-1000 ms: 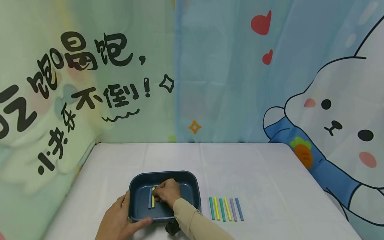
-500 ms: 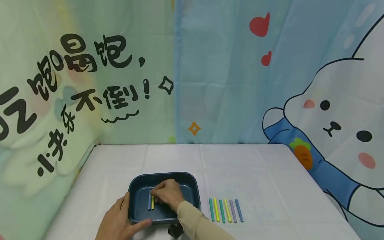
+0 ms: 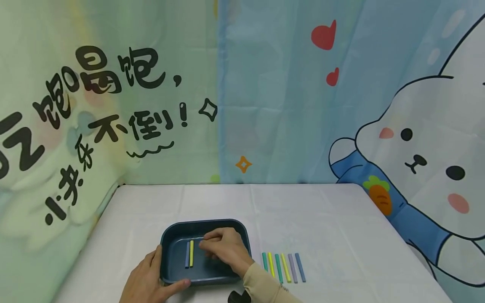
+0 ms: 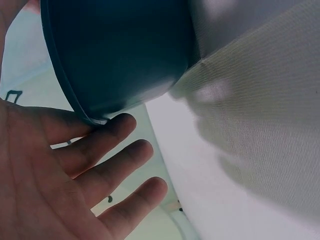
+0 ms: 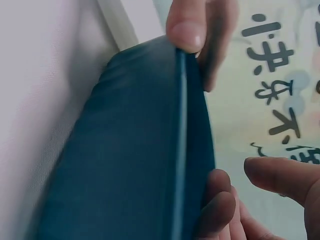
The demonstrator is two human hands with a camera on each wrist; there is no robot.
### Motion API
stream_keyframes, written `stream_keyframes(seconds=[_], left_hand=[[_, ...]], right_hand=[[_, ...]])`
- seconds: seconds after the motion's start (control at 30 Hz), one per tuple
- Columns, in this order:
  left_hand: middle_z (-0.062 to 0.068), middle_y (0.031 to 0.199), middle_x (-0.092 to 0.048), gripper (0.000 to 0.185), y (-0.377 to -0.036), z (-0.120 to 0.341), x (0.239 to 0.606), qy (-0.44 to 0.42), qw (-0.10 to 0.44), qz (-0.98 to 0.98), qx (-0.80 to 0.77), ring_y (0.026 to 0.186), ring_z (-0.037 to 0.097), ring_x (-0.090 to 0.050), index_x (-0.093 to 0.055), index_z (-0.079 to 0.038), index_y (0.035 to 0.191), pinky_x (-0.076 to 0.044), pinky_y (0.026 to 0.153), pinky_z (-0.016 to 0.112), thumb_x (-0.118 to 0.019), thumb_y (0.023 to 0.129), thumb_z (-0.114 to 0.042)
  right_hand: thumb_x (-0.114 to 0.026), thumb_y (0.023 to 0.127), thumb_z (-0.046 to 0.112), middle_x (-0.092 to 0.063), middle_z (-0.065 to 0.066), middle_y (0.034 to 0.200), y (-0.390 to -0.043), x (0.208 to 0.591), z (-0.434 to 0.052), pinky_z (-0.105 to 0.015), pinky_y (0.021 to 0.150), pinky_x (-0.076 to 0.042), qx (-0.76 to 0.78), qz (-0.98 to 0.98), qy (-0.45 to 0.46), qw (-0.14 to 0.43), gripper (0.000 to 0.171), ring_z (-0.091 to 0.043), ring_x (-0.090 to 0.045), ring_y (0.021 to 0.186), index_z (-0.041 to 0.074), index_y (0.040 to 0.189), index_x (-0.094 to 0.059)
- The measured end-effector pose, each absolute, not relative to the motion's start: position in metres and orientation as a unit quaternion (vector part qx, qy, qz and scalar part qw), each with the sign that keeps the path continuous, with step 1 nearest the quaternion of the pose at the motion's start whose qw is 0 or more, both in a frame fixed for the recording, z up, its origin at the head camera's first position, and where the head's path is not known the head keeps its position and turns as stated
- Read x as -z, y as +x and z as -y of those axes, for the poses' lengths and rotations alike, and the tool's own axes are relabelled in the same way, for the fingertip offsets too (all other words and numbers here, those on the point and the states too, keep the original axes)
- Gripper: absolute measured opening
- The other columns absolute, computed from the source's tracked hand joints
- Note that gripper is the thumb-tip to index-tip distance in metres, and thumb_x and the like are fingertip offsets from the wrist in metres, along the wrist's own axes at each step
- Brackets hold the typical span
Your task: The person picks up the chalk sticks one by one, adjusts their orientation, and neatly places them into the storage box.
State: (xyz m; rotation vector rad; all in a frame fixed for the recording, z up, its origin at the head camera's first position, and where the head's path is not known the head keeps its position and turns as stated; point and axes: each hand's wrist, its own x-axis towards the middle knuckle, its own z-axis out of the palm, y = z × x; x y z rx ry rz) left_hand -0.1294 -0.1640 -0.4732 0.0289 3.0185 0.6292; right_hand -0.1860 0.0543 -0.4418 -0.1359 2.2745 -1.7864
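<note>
A dark blue tray sits on the white table near its front edge. Inside it a blue stick and a yellow stick lie side by side. My right hand hovers over the tray's middle, just right of the sticks, with loose fingers that hold nothing. My left hand grips the tray's near left corner, thumb on the rim and fingers along the outer wall.
Several coloured sticks lie in a neat row on the table right of the tray. Printed curtains hang behind the table and along its left edge. A black wrist camera shows at the bottom.
My right hand let go of the yellow stick and drew a little to the right. The yellow stick now lies uncovered beside the blue one. The left hand stayed put.
</note>
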Motion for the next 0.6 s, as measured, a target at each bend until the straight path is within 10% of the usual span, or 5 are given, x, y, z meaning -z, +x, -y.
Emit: stream_keyframes(seconds=[0.6], left_hand=[[0.034, 0.136, -0.053, 0.133, -0.128, 0.163, 0.473, 0.013, 0.019, -0.980, -0.198, 0.120, 0.046, -0.057, -0.036, 0.017, 0.148, -0.050, 0.097, 0.057, -0.065, 0.069, -0.087]], right_hand=[[-0.079, 0.090, 0.028, -0.068, -0.009, 0.103, -0.173, 0.413, -0.126, -0.041, 0.073, -0.059, 0.595, -0.799, -0.018, 0.082, 0.040, -0.027, -0.069, 0.081, 0.004, 0.122, -0.071]])
